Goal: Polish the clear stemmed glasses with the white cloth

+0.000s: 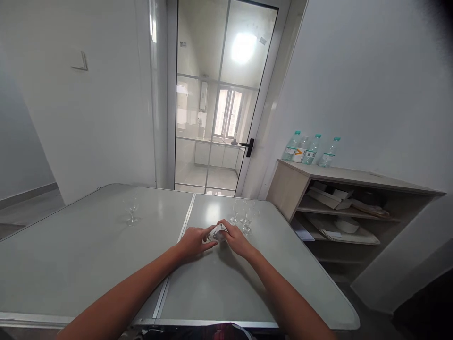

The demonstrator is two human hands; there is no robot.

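The left hand (193, 242) and right hand (236, 238) pinch a small clear glass object (217, 233) from opposite sides, steadying it low over the grey tabletop (88, 264) beside upright clear stemmed glasses (244, 215).

Small pale object (217, 232) too covered to identify

Small clear glass (217, 232) tilted near the table's (106, 264) middle.

Place: home, dining corner beside a kitchen
Door: glass-panelled door (219, 94) with black handle (248, 147), opening onto kitchen cabinets (215, 154) and a window (227, 113)
Furniture: grey folding table (88, 257), wooden shelf unit (354, 177) bearing water bottles (310, 150)
Walls: plain white, with light switch (80, 62)
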